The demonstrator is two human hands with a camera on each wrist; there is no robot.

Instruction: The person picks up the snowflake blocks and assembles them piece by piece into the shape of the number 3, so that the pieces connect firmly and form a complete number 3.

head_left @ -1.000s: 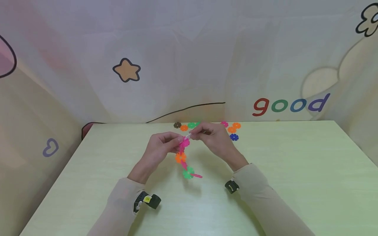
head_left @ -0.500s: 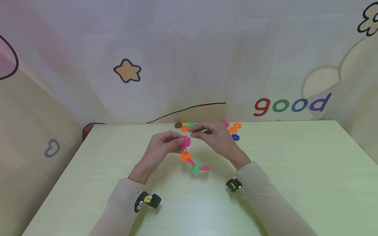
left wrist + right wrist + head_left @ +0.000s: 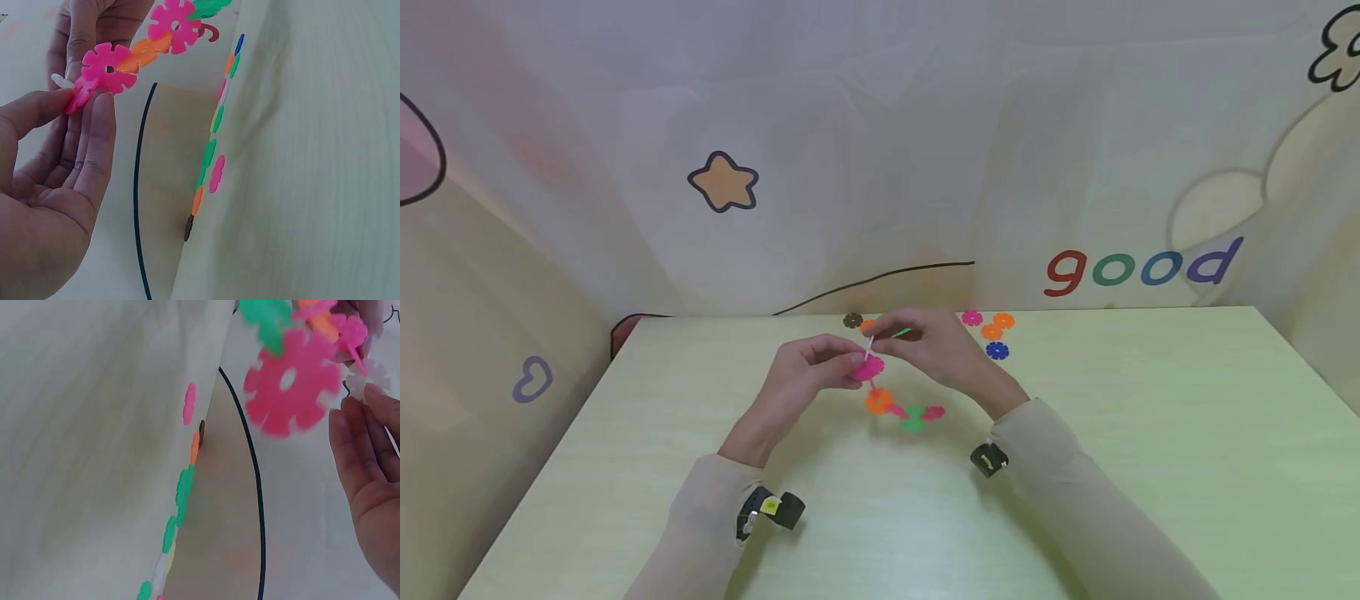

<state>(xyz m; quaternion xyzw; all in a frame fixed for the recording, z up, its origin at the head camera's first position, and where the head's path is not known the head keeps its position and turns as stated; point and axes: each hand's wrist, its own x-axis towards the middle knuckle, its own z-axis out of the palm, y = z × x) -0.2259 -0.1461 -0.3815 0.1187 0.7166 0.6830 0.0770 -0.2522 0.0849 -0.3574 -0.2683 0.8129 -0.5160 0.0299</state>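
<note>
My left hand [image 3: 812, 371] pinches a pink notched snowflake disc [image 3: 80, 95] between thumb and fingers. It ends a chain of interlocked discs: another pink disc [image 3: 107, 70], an orange one [image 3: 879, 402], a pink one [image 3: 173, 26], a green one [image 3: 913, 419] and a pink one [image 3: 292, 387] at the free end. The chain hangs down and bends to the right over the table. With thumb and fingertips, my right hand [image 3: 928, 346] holds a white translucent disc [image 3: 369, 380] edge-on at the top of the held pink disc. Fingers partly cover where the two meet.
Loose discs lie along the table's [image 3: 1112, 467] far edge: a brown one [image 3: 852, 320], a pink one [image 3: 972, 318], orange ones [image 3: 1003, 321], a blue one [image 3: 997, 351], and green ones [image 3: 209, 153]. A printed curtain [image 3: 865, 167] rises right behind them.
The chain's free end has swung right and up, away from me. My right hand has shifted slightly left, and the white disc stands more upright against the pink one.
</note>
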